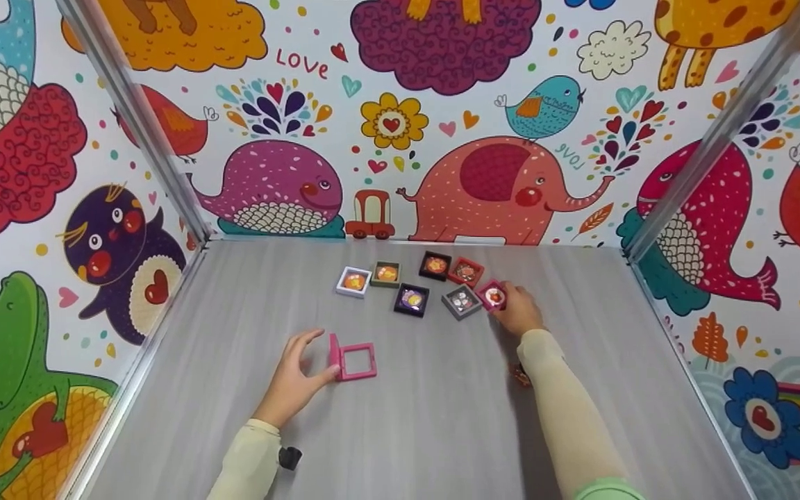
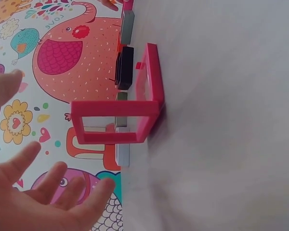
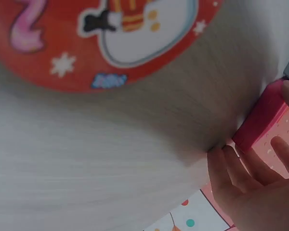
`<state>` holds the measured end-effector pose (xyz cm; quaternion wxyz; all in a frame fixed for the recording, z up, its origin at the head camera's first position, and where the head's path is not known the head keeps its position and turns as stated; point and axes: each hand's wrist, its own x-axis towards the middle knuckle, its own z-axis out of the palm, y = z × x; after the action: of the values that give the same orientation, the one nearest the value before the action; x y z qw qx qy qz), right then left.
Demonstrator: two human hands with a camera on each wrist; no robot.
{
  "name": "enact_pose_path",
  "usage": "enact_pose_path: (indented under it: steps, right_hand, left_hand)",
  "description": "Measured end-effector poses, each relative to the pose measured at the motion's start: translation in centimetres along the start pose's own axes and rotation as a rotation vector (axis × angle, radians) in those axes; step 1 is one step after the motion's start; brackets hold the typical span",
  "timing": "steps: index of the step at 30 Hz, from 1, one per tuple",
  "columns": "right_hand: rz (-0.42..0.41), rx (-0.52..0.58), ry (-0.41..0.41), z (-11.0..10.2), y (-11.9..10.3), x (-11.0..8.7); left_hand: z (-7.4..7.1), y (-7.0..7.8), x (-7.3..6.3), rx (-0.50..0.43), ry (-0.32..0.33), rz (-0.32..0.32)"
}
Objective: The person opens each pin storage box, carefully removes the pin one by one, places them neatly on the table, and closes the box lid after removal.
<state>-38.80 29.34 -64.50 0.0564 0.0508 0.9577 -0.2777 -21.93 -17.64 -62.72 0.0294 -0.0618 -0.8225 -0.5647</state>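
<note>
My left hand (image 1: pixel 292 378) is beside a hinged pink display case (image 1: pixel 374 361), fingers spread and relaxed. The case lies open, one square frame flat on the table and the other upright. In the left wrist view the hand appears apart from the case (image 2: pixel 155 72). My right hand (image 1: pixel 521 312) pinches a smaller pink display box (image 1: pixel 492 295) with a round picture inside, at the right end of a box group. In the right wrist view, thumb and fingers are round that box (image 3: pixel 262 115). A round red disc (image 3: pixel 62 72) with a snowman-like print looms close to the camera.
Similar small boxes stand at the back: white (image 1: pixel 353 282), olive (image 1: pixel 386 273), black (image 1: pixel 435 265), dark purple (image 1: pixel 412 300), red (image 1: pixel 467 271) and grey (image 1: pixel 462 301). A small round object (image 1: pixel 521 375) lies partly under my right forearm. Printed cartoon walls (image 1: pixel 386 167) enclose the grey table (image 1: pixel 414 417).
</note>
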Motion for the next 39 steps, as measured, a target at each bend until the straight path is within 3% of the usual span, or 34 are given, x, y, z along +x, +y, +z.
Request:
enact_pose_path:
  steps: [9, 13, 16, 25, 29, 33, 39]
  right_hand:
    - [-0.069, 0.017, 0.066, -0.5, 0.3, -0.4]
    - [-0.122, 0.033, 0.121, -1.3, 0.1, -0.9]
    - [-0.168, 0.034, 0.119, -2.3, -0.4, -1.6]
    - [-0.331, 0.0, 0.056, -5.5, -2.9, -5.9]
    - [-0.36, -0.006, 0.049, -6.0, -4.1, -7.8]
    - [-0.374, -0.029, 0.042, -6.1, -5.4, -9.6]
    - [-0.437, 0.009, 0.001, -6.4, -7.7, -12.2]
  left_hand:
    - [-0.2, -0.4, 0.0, -0.005, -0.001, -0.007]
    - [-0.3, -0.2, -0.1, 0.0, 0.004, -0.014]
    - [-0.3, -0.2, 0.0, -0.003, 0.005, -0.01]
    - [-0.4, -0.1, -0.4, -0.006, 0.005, -0.011]
    - [-0.2, 0.1, -0.4, -0.025, 0.015, -0.002]
    - [0.2, 1.1, -0.2, -0.051, 0.066, 0.036]
    - [1.4, 4.2, 0.3, -0.015, 0.147, 0.17]
